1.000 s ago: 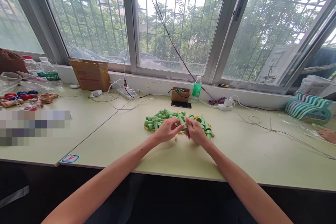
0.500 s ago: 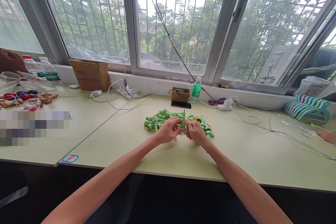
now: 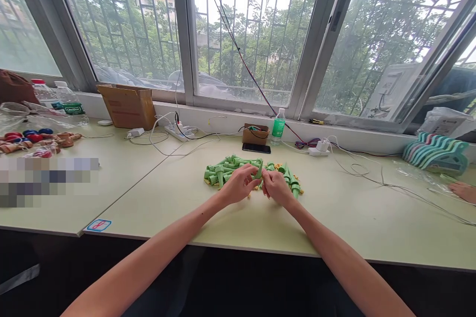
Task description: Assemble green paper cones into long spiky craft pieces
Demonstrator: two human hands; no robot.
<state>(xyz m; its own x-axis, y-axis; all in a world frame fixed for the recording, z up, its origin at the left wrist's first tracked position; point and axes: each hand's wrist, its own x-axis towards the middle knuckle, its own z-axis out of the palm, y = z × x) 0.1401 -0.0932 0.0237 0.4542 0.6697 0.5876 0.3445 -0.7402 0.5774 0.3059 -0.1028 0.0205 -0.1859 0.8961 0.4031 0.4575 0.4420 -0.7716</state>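
My left hand (image 3: 241,182) is closed around a green plastic spike (image 3: 259,170), whose pointed end sticks up and tilts to the right. Close against it, my right hand (image 3: 275,185) is pinched with its fingertips at the spike; whether it grips the spike or some small part is hidden. Behind and on both sides of my hands lies a pile of similar green spikes (image 3: 220,174), with wide collar ends and tapered tips. Small yellow pieces (image 3: 278,166) are scattered among them.
Behind the pile are a black phone (image 3: 256,148), a small cardboard box (image 3: 256,134) and a water bottle (image 3: 278,128). Cables and a power strip (image 3: 181,132) run along the window. Turquoise hangers (image 3: 435,153) and another person's hand (image 3: 463,191) are at right, wooden toys (image 3: 67,138) at left.
The spike between my hands has tipped from nearly upright to leaning right, and its tip sits slightly lower. My hands have barely moved.
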